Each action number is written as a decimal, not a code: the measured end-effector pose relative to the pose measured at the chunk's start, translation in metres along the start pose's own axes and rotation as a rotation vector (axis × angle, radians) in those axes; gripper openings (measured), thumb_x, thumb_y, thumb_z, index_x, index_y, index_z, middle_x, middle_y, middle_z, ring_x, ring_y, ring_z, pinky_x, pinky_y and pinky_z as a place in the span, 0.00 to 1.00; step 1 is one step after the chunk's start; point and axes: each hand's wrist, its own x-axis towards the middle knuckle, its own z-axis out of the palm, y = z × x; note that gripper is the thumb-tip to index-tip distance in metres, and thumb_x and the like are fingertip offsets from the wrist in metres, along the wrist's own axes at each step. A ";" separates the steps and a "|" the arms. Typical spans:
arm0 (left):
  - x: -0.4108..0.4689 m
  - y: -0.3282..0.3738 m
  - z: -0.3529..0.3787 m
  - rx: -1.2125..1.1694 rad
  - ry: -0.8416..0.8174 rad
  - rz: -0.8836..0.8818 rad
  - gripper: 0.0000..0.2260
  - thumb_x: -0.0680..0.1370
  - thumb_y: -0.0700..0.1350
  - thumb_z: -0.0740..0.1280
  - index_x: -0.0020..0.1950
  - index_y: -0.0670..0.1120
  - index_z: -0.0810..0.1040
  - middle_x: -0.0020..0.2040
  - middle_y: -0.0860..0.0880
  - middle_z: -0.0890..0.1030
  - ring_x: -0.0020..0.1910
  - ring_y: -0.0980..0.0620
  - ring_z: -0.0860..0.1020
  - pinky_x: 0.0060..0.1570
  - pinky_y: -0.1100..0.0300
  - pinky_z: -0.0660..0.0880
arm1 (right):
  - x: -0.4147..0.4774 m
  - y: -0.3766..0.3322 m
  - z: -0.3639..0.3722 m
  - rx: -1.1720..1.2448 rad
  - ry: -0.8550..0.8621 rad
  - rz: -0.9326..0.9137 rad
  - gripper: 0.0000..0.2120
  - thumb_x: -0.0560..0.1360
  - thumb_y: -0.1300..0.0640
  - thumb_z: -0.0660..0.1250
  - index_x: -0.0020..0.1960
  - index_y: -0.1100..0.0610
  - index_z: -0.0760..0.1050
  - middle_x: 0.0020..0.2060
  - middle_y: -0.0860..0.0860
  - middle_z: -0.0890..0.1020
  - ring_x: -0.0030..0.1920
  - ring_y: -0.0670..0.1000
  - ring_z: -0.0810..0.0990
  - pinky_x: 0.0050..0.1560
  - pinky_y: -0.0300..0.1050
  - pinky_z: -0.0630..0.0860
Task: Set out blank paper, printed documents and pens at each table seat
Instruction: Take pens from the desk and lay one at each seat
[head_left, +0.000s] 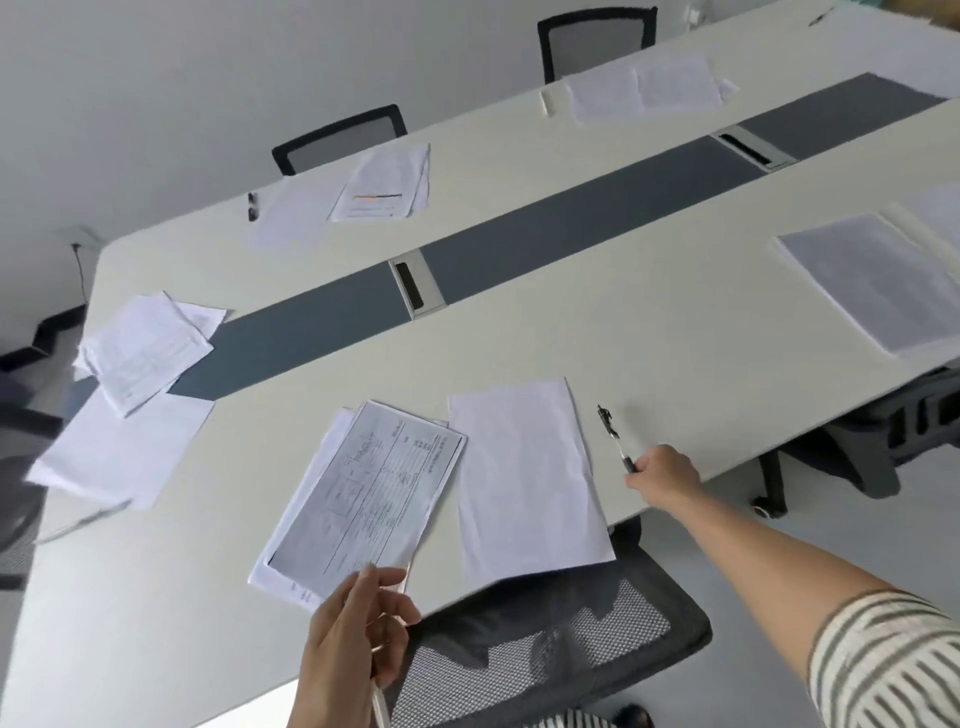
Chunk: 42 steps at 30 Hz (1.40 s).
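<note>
On the white table, the left hand pinches the near edge of the printed documents, their long axis running away rightward, beside blank paper, while the right hand grips a pen pointing away.

Legible text — none. Printed form near table's near edge: ruled table, rows of small print, too blurred to read. Other printed sheets along far edge, left end, right — grey text blocks only, no words/nos. readable.
</note>
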 end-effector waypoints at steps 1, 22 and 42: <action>0.004 0.000 0.000 0.001 0.005 -0.008 0.16 0.82 0.46 0.57 0.48 0.35 0.77 0.29 0.39 0.77 0.19 0.50 0.66 0.22 0.69 0.58 | 0.005 -0.002 0.004 -0.030 -0.003 0.016 0.15 0.70 0.61 0.69 0.30 0.57 0.66 0.26 0.51 0.71 0.29 0.53 0.71 0.27 0.42 0.61; 0.033 0.056 0.178 0.228 -0.453 0.072 0.23 0.82 0.54 0.57 0.36 0.38 0.76 0.28 0.44 0.71 0.27 0.50 0.64 0.27 0.61 0.55 | -0.109 0.090 -0.087 0.487 0.077 -0.077 0.03 0.75 0.51 0.70 0.46 0.50 0.79 0.37 0.42 0.78 0.42 0.43 0.79 0.42 0.34 0.73; -0.158 -0.058 0.492 0.515 -0.967 0.052 0.12 0.80 0.43 0.63 0.45 0.36 0.79 0.36 0.40 0.79 0.31 0.45 0.77 0.29 0.55 0.74 | -0.236 0.338 -0.247 0.824 -0.008 -0.031 0.11 0.79 0.55 0.65 0.40 0.51 0.82 0.27 0.44 0.76 0.30 0.43 0.72 0.33 0.36 0.70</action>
